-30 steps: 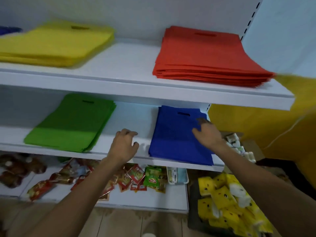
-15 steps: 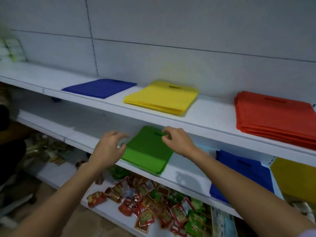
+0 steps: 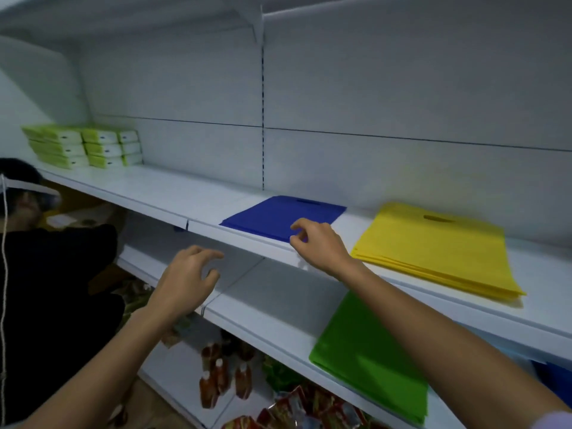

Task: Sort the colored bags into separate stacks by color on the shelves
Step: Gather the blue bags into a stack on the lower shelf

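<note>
The right grip (image 3: 315, 243) hovered half-curled and empty over the near edge of the blue bag (image 3: 278, 215) lying flat on the shelf (image 3: 173, 190) mid-frame, the left grip (image 3: 185, 280) slack lower left; the bag looked light, limp and best pinched at that edge.

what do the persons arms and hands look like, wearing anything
The left hand and right hand are bare: no gloves, rings or watch in view. Both forearms are uncovered. Only the edge of a pale lilac sleeve shows high on the right arm, at the bottom corner of the picture.
</note>
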A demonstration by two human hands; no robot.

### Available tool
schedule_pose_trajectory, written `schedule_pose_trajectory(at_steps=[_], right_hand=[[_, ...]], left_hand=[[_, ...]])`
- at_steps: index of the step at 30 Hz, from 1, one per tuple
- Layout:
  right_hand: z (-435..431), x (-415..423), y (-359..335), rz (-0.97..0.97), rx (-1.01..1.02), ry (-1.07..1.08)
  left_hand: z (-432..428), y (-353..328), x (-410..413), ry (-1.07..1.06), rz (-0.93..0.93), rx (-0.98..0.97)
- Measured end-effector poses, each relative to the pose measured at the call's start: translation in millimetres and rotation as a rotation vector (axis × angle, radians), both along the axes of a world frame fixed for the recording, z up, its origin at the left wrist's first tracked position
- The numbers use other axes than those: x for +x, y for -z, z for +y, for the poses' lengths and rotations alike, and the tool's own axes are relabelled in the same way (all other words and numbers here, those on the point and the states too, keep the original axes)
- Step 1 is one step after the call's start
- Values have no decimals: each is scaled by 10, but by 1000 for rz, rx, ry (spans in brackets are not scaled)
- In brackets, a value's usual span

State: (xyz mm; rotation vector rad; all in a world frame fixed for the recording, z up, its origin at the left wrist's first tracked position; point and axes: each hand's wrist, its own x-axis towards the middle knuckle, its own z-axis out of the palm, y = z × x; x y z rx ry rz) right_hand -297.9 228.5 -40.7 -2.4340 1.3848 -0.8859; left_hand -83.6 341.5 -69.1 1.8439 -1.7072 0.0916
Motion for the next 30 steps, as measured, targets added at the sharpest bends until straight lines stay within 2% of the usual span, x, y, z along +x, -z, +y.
schedule_pose_trajectory(at_steps=[7, 14, 22, 27, 30], right_hand=[[-792, 410, -109, 25, 25, 22], [-1467, 535, -220, -40, 22, 147], [-1852, 146, -241, -110, -24, 468], [-1911, 152, -142, -40, -26, 649], [-1928, 329, 67, 9, 78, 767]], left_hand=[[-877, 15, 408, 57, 19, -27], [-1656, -104, 878, 62, 31, -35], [-2743, -61, 769, 325, -3, 9], [-3166, 98, 933, 277, -43, 101], [-3254, 181, 999, 314, -51, 135]])
